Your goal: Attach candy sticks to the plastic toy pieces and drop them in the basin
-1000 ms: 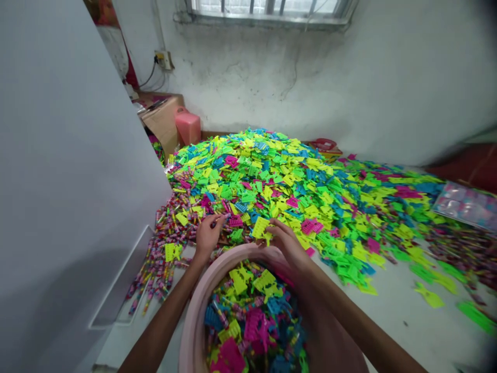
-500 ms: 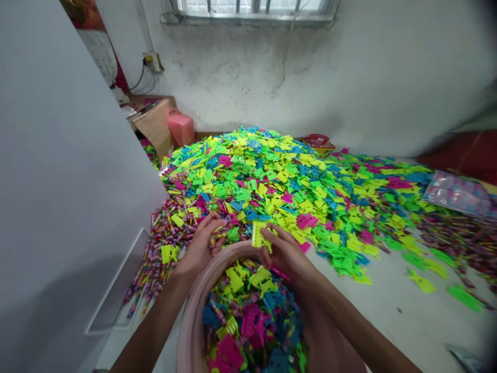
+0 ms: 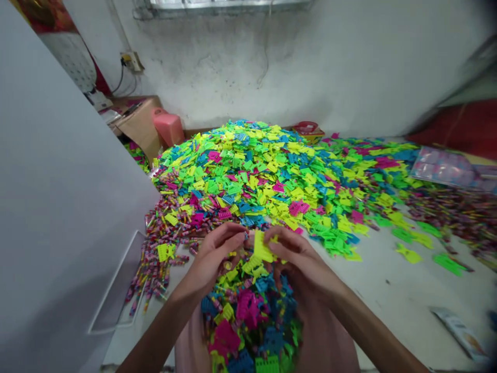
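My left hand and my right hand are close together above a pink plastic basin. My right fingers pinch a flat yellow comb-shaped plastic piece. My left fingertips close on something small beside that piece, probably a striped stick, mostly hidden. The basin holds a mix of yellow, blue and magenta plastic pieces. Beyond my hands lies a wide heap of similar neon pieces, and a spread of striped sticks lies to the left.
A white panel fills the left side. Behind the heap are a pink plastic stool, a cardboard box and a rough wall. Pieces spill across the pale floor. A printed packet lies at lower right.
My hands have come closer together over the basin, with the yellow piece now between them. The whole view has shifted slightly left and up.
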A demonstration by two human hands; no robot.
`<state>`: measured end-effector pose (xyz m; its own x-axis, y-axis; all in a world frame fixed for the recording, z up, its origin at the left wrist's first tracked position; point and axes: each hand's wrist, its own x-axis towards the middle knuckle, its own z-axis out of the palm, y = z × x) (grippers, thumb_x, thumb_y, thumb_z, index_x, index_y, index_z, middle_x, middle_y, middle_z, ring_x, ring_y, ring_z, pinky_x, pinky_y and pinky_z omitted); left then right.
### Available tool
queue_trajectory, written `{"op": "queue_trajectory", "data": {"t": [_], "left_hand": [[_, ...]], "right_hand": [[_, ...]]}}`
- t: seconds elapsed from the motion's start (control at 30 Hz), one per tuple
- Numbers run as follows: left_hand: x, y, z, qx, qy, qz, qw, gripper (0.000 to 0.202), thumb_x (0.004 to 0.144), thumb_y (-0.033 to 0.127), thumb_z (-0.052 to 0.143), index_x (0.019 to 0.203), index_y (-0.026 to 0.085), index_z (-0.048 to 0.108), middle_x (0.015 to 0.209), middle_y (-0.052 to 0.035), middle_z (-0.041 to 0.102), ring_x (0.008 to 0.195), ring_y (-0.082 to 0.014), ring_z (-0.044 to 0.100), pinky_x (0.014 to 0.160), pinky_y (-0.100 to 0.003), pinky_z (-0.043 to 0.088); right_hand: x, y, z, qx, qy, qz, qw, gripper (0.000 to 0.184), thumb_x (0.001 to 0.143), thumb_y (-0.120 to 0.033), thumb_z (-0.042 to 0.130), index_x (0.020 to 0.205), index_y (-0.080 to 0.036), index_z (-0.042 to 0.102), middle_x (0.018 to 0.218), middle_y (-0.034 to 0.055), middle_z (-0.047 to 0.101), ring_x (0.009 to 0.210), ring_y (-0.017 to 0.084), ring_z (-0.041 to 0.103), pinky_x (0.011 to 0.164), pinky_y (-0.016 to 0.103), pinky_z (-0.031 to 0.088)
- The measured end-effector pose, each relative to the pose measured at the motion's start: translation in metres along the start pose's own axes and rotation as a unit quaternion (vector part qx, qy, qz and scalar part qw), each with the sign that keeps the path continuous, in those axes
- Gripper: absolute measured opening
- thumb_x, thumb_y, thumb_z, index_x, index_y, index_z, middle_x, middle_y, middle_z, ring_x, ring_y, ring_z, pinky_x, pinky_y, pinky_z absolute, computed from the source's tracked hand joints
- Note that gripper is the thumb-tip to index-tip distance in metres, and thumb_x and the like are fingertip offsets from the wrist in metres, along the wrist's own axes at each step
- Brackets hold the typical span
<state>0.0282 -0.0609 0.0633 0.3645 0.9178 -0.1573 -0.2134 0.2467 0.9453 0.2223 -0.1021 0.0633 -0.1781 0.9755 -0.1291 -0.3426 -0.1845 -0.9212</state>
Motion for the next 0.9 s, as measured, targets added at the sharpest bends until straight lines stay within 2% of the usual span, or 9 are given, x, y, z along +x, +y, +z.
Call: {"op": "queue_trajectory", "data": {"t": [0.1,0.13,0.23,0.27,0.3,0.47,0.63,0.9], "left_hand": [[-0.003,-0.005,0.006,0.0,-0.016,-0.002,1.0,0.028,0.08,0.046,0.078,0.09,0.02,0.075,0.075,0.0,0.066,0.046,-0.0047,0.045,0.038,-0.016,0.029],[-0.004,-0.006,0.008,0.002,-0.015,0.004,1.0,0.028,0.082,0.047,0.076,0.091,0.02,0.075,0.073,0.0005,0.065,0.044,-0.0044,0.044,0.037,-0.016,0.028],[-0.006,-0.009,0.013,0.033,0.001,0.04,0.999,0.029,0.085,0.048,0.073,0.097,0.021,0.074,0.072,0.0013,0.065,0.043,-0.0047,0.045,0.037,-0.017,0.028],[-0.007,-0.008,0.015,0.043,0.007,0.053,0.998,0.029,0.086,0.047,0.073,0.098,0.021,0.074,0.072,0.0011,0.065,0.043,-0.0051,0.046,0.038,-0.017,0.03],[-0.008,-0.008,0.016,0.051,0.012,0.064,0.997,0.029,0.086,0.047,0.072,0.097,0.021,0.074,0.072,0.0011,0.065,0.044,-0.0054,0.046,0.038,-0.017,0.032],[-0.014,-0.003,0.022,0.097,0.009,0.1,0.99,0.027,0.088,0.047,0.07,0.095,0.021,0.074,0.071,0.0011,0.064,0.046,-0.0069,0.048,0.04,-0.017,0.038],[-0.017,-0.002,0.024,0.132,0.027,0.12,0.984,0.028,0.091,0.046,0.066,0.098,0.02,0.072,0.073,0.0009,0.064,0.046,-0.0065,0.047,0.04,-0.017,0.038],[-0.02,0.004,0.018,0.227,0.009,0.132,0.965,0.023,0.092,0.042,0.068,0.094,0.02,0.072,0.071,0.0034,0.063,0.043,-0.0036,0.042,0.04,-0.017,0.032]], "right_hand": [[-0.008,-0.005,0.001,-0.04,0.037,-0.032,0.998,0.049,0.075,-0.031,0.084,0.119,-0.036,0.062,0.088,-0.0021,0.064,0.061,0.016,0.063,0.044,0.026,0.056],[-0.01,-0.006,0.0,-0.051,0.041,-0.035,0.997,0.049,0.076,-0.031,0.084,0.119,-0.035,0.063,0.088,-0.0018,0.065,0.061,0.016,0.063,0.046,0.027,0.056],[-0.016,-0.005,-0.003,-0.095,0.057,-0.028,0.993,0.02,0.079,-0.038,0.081,0.09,-0.025,0.071,0.075,-0.0003,0.063,0.057,0.017,0.061,0.049,0.028,0.055],[-0.017,-0.005,-0.004,-0.109,0.063,-0.026,0.992,0.019,0.08,-0.041,0.08,0.083,-0.024,0.071,0.073,0.0003,0.063,0.057,0.017,0.06,0.051,0.029,0.054],[-0.019,-0.005,-0.004,-0.121,0.067,-0.027,0.99,0.02,0.08,-0.042,0.079,0.082,-0.024,0.072,0.073,0.0007,0.063,0.058,0.017,0.059,0.052,0.029,0.053],[-0.025,-0.008,-0.001,-0.167,0.055,-0.065,0.982,0.022,0.085,-0.043,0.075,0.101,-0.027,0.076,0.083,0.0019,0.066,0.065,0.017,0.057,0.052,0.025,0.046],[-0.029,-0.008,-0.001,-0.269,0.064,-0.115,0.954,0.021,0.091,-0.045,0.069,0.097,-0.025,0.074,0.069,0.0,0.056,0.056,0.015,0.047,0.045,0.024,0.036],[-0.031,-0.002,-0.001,-0.373,0.075,-0.146,0.913,0.025,0.096,-0.048,0.061,0.094,-0.024,0.069,0.065,-0.0011,0.056,0.057,0.017,0.052,0.05,0.026,0.039]]}}
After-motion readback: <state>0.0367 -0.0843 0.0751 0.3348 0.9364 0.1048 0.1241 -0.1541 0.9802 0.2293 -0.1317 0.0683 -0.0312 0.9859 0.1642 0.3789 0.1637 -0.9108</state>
